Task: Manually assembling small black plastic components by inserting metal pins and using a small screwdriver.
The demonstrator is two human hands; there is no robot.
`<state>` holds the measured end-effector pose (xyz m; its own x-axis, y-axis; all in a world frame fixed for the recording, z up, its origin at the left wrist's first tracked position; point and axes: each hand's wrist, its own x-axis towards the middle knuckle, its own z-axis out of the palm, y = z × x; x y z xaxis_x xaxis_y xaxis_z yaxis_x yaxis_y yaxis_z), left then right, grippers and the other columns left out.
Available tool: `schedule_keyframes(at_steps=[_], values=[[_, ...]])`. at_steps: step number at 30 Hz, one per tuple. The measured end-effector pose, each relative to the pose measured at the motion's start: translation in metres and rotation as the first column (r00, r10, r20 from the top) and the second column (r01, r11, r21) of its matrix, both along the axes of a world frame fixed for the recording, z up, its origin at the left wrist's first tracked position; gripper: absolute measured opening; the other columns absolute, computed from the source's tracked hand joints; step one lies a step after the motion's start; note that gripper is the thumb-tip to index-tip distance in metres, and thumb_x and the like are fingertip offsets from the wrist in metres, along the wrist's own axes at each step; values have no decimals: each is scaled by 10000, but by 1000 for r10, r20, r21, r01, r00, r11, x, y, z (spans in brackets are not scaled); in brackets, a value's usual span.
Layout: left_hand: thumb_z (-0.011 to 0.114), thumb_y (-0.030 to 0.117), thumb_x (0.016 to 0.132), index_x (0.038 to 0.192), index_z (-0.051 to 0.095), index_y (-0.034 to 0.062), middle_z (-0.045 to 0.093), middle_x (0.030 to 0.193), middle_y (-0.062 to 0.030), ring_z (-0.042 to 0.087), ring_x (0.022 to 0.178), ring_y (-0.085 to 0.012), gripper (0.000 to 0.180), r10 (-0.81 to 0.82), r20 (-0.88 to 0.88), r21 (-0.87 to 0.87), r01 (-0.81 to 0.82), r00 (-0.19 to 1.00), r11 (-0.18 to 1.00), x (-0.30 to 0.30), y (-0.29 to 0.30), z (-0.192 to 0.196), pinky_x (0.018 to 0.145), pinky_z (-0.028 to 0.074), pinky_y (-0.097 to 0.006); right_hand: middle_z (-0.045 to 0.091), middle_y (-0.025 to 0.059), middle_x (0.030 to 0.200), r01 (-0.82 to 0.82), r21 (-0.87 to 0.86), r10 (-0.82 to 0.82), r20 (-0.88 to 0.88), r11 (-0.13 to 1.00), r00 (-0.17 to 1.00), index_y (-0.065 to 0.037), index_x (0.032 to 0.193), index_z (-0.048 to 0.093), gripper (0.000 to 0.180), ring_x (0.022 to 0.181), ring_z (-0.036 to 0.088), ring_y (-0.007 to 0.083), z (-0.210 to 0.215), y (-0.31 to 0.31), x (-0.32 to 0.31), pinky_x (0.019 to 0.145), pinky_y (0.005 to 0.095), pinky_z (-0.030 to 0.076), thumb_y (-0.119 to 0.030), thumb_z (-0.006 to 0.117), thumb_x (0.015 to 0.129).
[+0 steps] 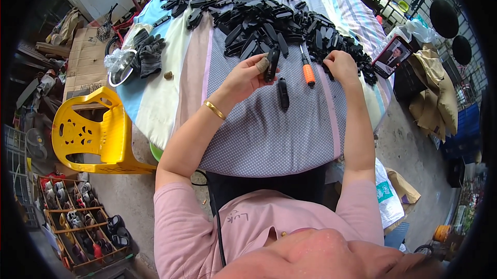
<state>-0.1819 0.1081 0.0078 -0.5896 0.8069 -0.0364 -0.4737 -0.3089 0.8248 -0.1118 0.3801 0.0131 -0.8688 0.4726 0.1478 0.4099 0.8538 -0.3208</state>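
Two bare hands over a round table, well apart. Left hand (253, 73) is closed on a long, black, glossy plastic piece (272, 65), held upright-ish just above the cloth, on the near side of a large far heap of similar black plastic pieces (261, 27). Right hand (341, 66) is at the near edge of a heap of small black plastic parts (357, 53) on the right, fingers bunched and pointing down; cannot tell whether anything is pinched between them.

Between the hands: a slim screwdriver with an orange ribbed handle (308, 73), shaft pointing far, tip close to the pieces. Nearer, a single black oblong piece (283, 93) lies alone on the grey dotted tablecloth (259, 144).

Risks, as judged:
- Held piece looks smooth; a loose grip could let it slip. The tan wrap (263, 65) on a left-hand finger may dull touch there.
- Screwdriver handle looks round; a brush from the right wrist on its way back could roll it.
- Small parts are crowded and tangled-looking; drawing one out could drag others along, or bring two at once.
- That heap reaches close to the right rim. A sideways sweep might spill parts to the floor or knock the black smartphone (393, 56) leaning there.
- A bunched-up cloth could shift the lone piece.
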Motion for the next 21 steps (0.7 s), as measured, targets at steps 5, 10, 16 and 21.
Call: schedule_keyframes(at_steps=[5, 10, 16, 21], values=[[504, 203, 906, 1170, 482, 30, 601, 997, -101, 600, 823, -185, 316, -29, 2, -9, 29, 1000, 1000, 4, -1, 4, 722, 496, -294, 646, 133, 798, -82, 48, 87, -107, 995, 990, -46, 906, 660, 227, 738, 625, 252, -9, 3, 1, 729, 339, 485, -160, 632, 711], [583, 192, 839, 1133, 532, 47, 581, 893, -49, 564, 789, -154, 331, 102, -338, -266, -199, 936, 943, 6, 2, 5, 720, 472, -258, 614, 87, 773, -302, -130, 245, -335, 944, 910, -27, 1005, 618, 265, 686, 613, 155, 10, -18, 4, 666, 269, 495, -62, 604, 743], [728, 113, 694, 1037, 605, 52, 526, 907, -49, 542, 780, -132, 370, -90, -869, -342, -461, 487, 819, 19, 1, 23, 695, 470, -257, 592, 19, 845, -596, -689, 212, -563, 413, 799, -16, 996, 570, 154, 770, 573, 82, 31, -71, 15, 655, 217, 494, -38, 547, 846], [703, 59, 735, 1047, 532, -5, 565, 924, -41, 560, 843, -120, 362, 228, -478, -49, -285, 848, 957, 21, 4, 18, 719, 481, -239, 611, 40, 855, -598, -771, 241, -552, 218, 799, 9, 1056, 588, 231, 774, 578, 89, 32, -90, 23, 657, 226, 495, -59, 588, 835]])
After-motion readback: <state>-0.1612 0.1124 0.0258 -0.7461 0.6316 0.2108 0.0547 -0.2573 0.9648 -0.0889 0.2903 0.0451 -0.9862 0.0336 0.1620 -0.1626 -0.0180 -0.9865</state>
